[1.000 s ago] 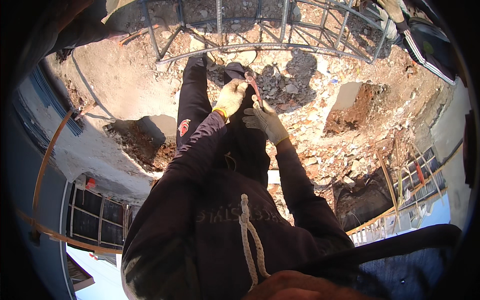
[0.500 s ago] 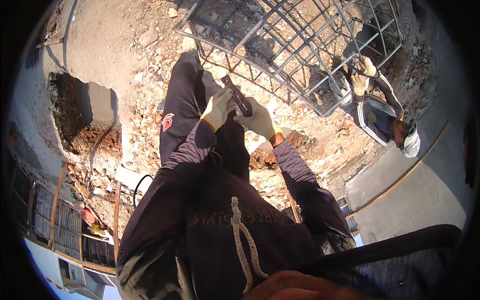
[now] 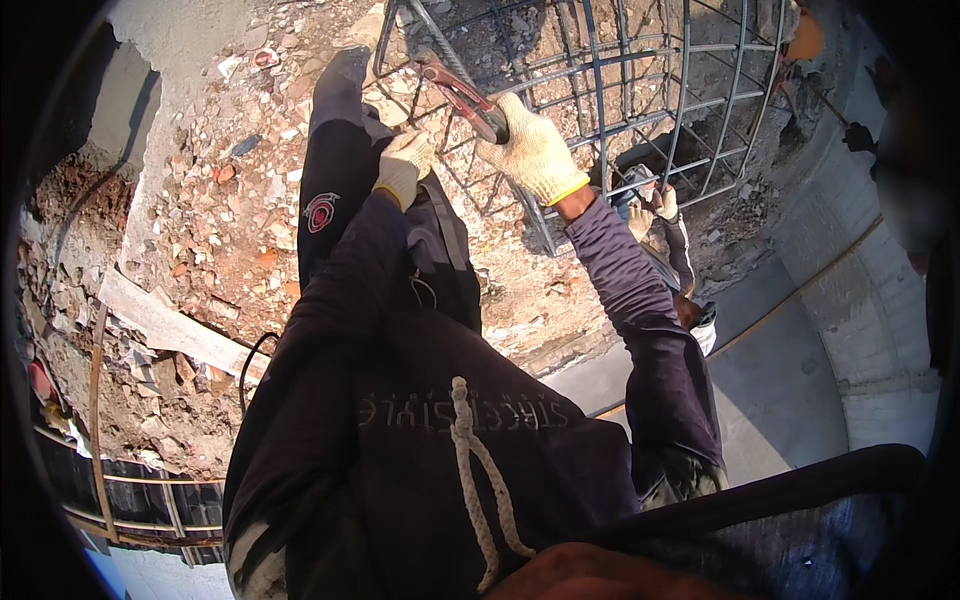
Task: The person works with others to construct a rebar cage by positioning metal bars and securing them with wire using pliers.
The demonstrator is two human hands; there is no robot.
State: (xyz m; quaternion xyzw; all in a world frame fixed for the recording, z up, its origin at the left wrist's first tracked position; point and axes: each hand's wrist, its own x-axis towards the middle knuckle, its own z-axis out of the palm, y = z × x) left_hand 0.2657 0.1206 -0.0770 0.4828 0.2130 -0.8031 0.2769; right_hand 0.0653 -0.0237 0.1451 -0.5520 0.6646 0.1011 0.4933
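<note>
My right hand [image 3: 537, 150], in a cream knit glove with a yellow cuff, is closed round a pair of pincers [image 3: 462, 92] with reddish handles. The handles point up and left, away from the palm. They lie beside a bar of the steel rebar cage [image 3: 598, 95]; whether they touch it I cannot tell. My left hand [image 3: 404, 165], gloved the same way, is by my leg with its fingers curled in. What those fingers hold, if anything, is hidden.
A co-worker [image 3: 672, 240] in gloves and a pale head covering crouches beyond the cage at right. Broken rubble [image 3: 225, 215] covers the ground. At far left is a dug pit [image 3: 75, 205]; a pale board [image 3: 185, 325] lies below it. Smooth concrete [image 3: 770, 350] spreads at right.
My right hand has moved up with the pincers to the rebar cage, away from my left hand. My left hand has shifted slightly up and left. The view has turned, bringing the cage nearer.
</note>
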